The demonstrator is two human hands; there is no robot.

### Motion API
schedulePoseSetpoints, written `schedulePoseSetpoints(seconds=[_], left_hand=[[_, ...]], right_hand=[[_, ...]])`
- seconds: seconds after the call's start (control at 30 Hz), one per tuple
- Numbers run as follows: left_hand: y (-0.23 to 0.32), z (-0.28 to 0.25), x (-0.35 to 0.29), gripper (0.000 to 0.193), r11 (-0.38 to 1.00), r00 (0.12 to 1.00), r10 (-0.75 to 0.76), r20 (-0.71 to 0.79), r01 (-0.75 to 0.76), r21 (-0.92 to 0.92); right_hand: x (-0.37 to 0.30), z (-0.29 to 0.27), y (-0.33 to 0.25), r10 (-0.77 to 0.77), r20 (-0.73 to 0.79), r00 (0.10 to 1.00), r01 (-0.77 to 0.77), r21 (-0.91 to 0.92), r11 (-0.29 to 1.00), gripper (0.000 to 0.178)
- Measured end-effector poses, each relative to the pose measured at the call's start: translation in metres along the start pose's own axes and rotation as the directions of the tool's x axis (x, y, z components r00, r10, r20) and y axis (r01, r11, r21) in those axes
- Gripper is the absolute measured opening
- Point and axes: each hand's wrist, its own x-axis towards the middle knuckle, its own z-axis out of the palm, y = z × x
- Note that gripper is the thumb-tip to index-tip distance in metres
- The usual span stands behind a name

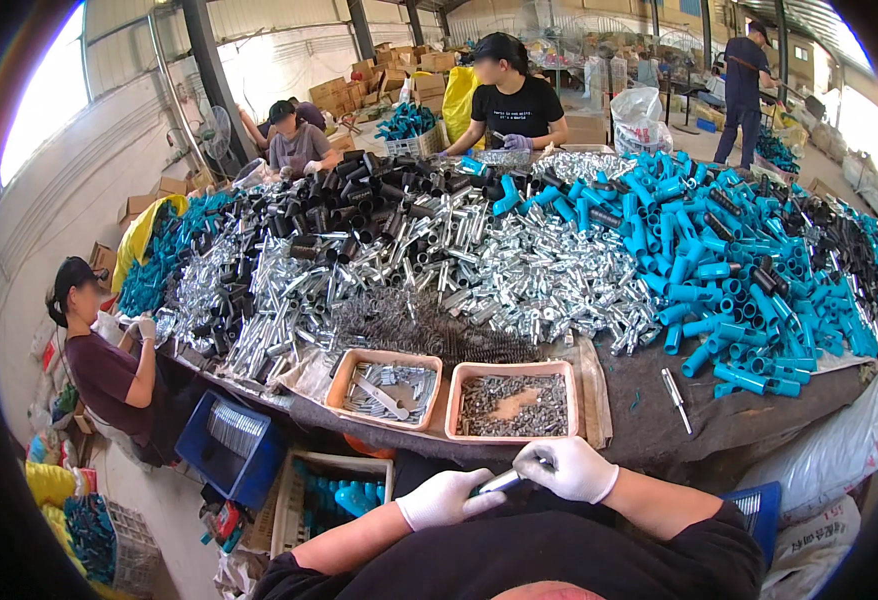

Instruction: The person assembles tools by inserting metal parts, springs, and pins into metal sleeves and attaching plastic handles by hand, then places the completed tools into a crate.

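My left hand (444,500), in a white glove, is closed around a short shiny metal tube (502,482) with a dark end, held low in front of my body. My right hand (571,470), gloved too, is pinched just above the tube's right end; whatever its fingertips hold is too small to tell. Beyond my hands, on the table edge, an orange tray (439,364) carries small metal pieces and a flat metal strip. Beside it, a pink tray (451,425) holds many tiny metal parts. A thin silver rod (675,400) lies alone to the right.
Heaps of silver tubes (549,275), teal handles (699,230), black sleeves (354,195) and dark springs (414,325) cover the table. A blue bin (194,440) and a crate (287,515) stand lower left. White sacks (849,430) sit at right. Several people work around.
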Motion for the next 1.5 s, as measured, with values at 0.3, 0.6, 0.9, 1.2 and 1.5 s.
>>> schedulePoseSetpoints(seconds=[0.3,0.6,0.9,1.2,1.5], left_hand=[[0.003,-0.001,-0.001,0.049,0.985,0.992,-0.052,0.116,0.07,-0.158],[0.007,0.005,-0.002,0.048,0.998,0.998,-0.034,0.048,0.036,-0.042],[0.012,0.018,-0.012,0.05,0.999,1.0,-0.02,0.015,0.019,0.04],[0.037,0.039,-0.043,0.047,0.991,0.999,-0.024,-0.028,0.027,0.128],[0.058,0.067,-0.071,0.044,0.976,0.999,0.027,-0.026,-0.021,0.217]], right_hand=[[-0.004,-0.002,0.001,-0.175,-0.009,0.985,0.174,-0.057,0.983,0.017],[-0.018,0.007,0.002,0.006,-0.029,1.0,-0.005,0.036,0.999,0.019],[-0.031,0.019,0.005,0.059,-0.081,0.995,-0.054,0.063,0.997,0.021],[-0.067,0.032,-0.009,0.044,-0.08,0.996,-0.042,0.026,0.999,0.018],[-0.122,0.051,-0.042,0.088,-0.154,0.984,-0.089,-0.001,0.996,0.024]])
